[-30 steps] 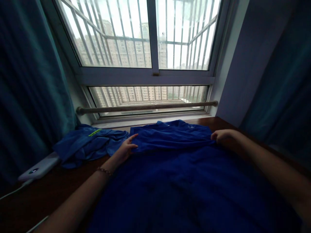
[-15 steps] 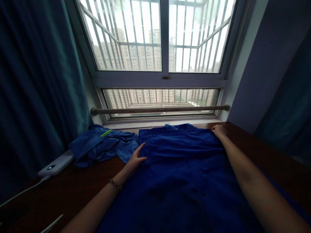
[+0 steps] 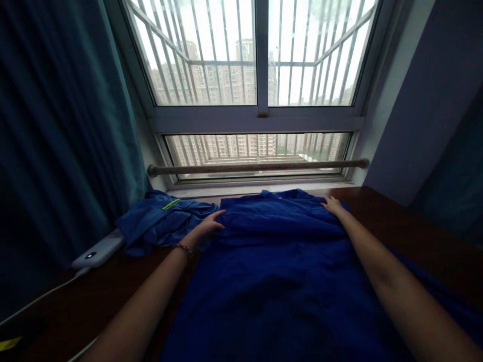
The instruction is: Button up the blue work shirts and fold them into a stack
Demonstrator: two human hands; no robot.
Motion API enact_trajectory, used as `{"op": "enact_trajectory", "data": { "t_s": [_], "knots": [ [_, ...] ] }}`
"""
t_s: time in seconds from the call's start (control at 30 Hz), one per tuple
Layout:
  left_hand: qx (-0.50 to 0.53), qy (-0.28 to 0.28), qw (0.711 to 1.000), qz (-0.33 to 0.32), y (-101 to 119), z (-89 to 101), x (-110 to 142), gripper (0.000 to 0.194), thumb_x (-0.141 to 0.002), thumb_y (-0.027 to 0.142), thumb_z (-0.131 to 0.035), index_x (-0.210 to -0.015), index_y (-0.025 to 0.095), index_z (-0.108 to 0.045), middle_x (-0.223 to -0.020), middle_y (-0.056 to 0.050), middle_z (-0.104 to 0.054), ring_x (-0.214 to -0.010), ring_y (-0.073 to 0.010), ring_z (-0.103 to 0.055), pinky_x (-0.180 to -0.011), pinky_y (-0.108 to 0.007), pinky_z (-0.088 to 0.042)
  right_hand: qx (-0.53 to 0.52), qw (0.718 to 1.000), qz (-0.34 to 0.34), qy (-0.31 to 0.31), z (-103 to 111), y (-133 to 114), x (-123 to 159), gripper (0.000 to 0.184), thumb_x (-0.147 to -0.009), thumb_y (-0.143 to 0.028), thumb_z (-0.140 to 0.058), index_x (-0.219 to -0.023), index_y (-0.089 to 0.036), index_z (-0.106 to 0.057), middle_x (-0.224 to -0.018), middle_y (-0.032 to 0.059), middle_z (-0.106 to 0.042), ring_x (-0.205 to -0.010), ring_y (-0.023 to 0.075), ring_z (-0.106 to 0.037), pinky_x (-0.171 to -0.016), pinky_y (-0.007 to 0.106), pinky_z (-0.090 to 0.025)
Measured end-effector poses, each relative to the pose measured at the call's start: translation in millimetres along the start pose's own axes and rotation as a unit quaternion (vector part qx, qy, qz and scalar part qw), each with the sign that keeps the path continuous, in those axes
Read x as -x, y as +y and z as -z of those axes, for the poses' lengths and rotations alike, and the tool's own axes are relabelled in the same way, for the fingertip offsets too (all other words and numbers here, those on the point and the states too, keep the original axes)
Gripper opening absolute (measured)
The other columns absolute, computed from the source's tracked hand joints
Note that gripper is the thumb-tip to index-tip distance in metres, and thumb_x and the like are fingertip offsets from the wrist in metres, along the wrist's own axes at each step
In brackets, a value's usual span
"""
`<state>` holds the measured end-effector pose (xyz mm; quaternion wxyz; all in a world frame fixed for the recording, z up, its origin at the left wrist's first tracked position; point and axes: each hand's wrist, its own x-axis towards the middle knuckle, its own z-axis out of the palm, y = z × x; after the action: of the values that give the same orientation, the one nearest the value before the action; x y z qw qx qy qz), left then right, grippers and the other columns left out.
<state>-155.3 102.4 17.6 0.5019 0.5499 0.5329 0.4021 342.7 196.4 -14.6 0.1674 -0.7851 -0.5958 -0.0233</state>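
The shirt (image 3: 279, 256) lies on the wooden surface (image 3: 411, 221) before the window (image 3: 262, 118), collar end nearest the window. The right hand (image 3: 335, 206) has loosened its pinch; its fingers now rest parted on the window-end corner, so the cloth seems laid rather than pulled. The left hand (image 3: 207, 226), wide open, is at the shirt's left edge.

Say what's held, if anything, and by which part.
Left hand, thumb and finger spread, is at the shirt's left edge: no visible grip. Right hand lies near its far right corner; can't tell whether it pinches it.
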Motion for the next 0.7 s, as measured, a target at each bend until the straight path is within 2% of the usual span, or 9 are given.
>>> {"op": "enact_trajectory", "data": {
  "t_s": [0.07,0.17,0.23,0.27,0.33,0.43,0.5,0.57,0.7],
  "knots": [
    [-0.041,0.000,0.998,0.047,-7,4.9,0,0.075,-0.053,0.013,-0.065,-0.124,0.016,-0.043,-0.094,-0.007,-0.063,-0.085,-0.0238,-0.060,-0.068,-0.031,-0.047,0.009,1.000,0.003,-0.008,-3,-5,9,0.038,-0.082,-0.038,-0.044,-0.111,-0.016,-0.055,-0.120,0.0156,-0.048,-0.113,0.0294,-0.041,-0.092,0.046,-0.032],
    [-0.191,0.068,0.979,0.018,-7,3.7,5,0.055,-0.061,0.026,-0.065,-0.113,0.013,-0.053,-0.100,-0.012,-0.061,-0.094,-0.0285,-0.056,-0.078,-0.035,-0.044,0.016,1.000,-0.004,-0.011,4,-14,25,0.049,-0.084,-0.048,-0.032,-0.121,-0.019,-0.046,-0.130,0.0174,-0.036,-0.118,0.0359,-0.033,-0.089,0.059,-0.026],
    [-0.323,0.144,0.934,-0.058,-5,-6.0,11,0.049,-0.066,0.033,-0.062,-0.109,0.012,-0.056,-0.114,-0.016,-0.054,-0.107,-0.0319,-0.048,-0.089,-0.039,-0.037,0.024,0.999,-0.027,-0.040,12,-17,41,0.064,-0.080,-0.060,-0.031,-0.130,-0.021,-0.034,-0.136,0.0190,-0.026,-0.116,0.0434,-0.031,-0.083,0.065,-0.026],
    [-0.380,0.164,0.904,-0.103,-6,-13.5,15,0.049,-0.069,0.037,-0.059,-0.112,0.014,-0.054,-0.122,-0.016,-0.048,-0.113,-0.0328,-0.042,-0.094,-0.041,-0.032,0.032,0.997,-0.036,-0.060,14,-16,52,0.071,-0.076,-0.065,-0.030,-0.133,-0.022,-0.029,-0.137,0.0197,-0.022,-0.115,0.0468,-0.031,-0.079,0.067,-0.027],
    [-0.464,0.138,0.857,-0.173,-12,-30.9,24,0.052,-0.075,0.043,-0.052,-0.121,0.019,-0.048,-0.134,-0.012,-0.036,-0.122,-0.0325,-0.031,-0.099,-0.043,-0.023,0.055,0.993,-0.022,-0.099,16,-8,77,0.080,-0.073,-0.071,-0.026,-0.136,-0.022,-0.024,-0.138,0.0194,-0.021,-0.114,0.0488,-0.031,-0.079,0.069,-0.026],
    [-0.528,0.044,0.828,-0.187,-30,-51.0,38,0.050,-0.081,0.046,-0.041,-0.128,0.028,-0.040,-0.140,-0.005,-0.029,-0.128,-0.0303,-0.021,-0.100,-0.048,-0.017,0.086,0.985,0.095,-0.112,13,26,110,0.073,-0.077,-0.067,-0.023,-0.135,-0.023,-0.026,-0.140,0.0121,-0.024,-0.121,0.0400,-0.028,-0.090,0.062,-0.025],
    [-0.548,0.036,0.817,-0.174,-41,-54.7,44,0.049,-0.084,0.046,-0.034,-0.130,0.029,-0.036,-0.141,-0.004,-0.027,-0.129,-0.0286,-0.017,-0.100,-0.049,-0.015,0.089,0.978,0.160,-0.099,12,60,123,0.066,-0.081,-0.060,-0.023,-0.136,-0.023,-0.024,-0.140,0.0069,-0.025,-0.126,0.0311,-0.025,-0.099,0.051,-0.025],
    [-0.558,0.042,0.812,-0.167,-49,-51.8,49,0.050,-0.085,0.047,-0.032,-0.131,0.029,-0.034,-0.142,-0.004,-0.024,-0.130,-0.0271,-0.015,-0.100,-0.048,-0.014,0.075,0.974,0.192,-0.093,13,97,133,0.063,-0.084,-0.053,-0.024,-0.137,-0.019,-0.023,-0.141,0.0065,-0.025,-0.127,0.0246,-0.025,-0.103,0.042,-0.024],
    [-0.553,0.042,0.816,-0.164,-56,-41.3,59,0.052,-0.083,0.049,-0.033,-0.131,0.028,-0.034,-0.143,-0.004,-0.021,-0.131,-0.0277,-0.013,-0.101,-0.046,-0.013,0.030,0.971,0.214,-0.097,21,160,152,0.058,-0.086,-0.042,-0.027,-0.134,-0.009,-0.030,-0.139,0.0094,-0.028,-0.129,0.0219,-0.021,-0.107,0.036,-0.017]
  ]
}}
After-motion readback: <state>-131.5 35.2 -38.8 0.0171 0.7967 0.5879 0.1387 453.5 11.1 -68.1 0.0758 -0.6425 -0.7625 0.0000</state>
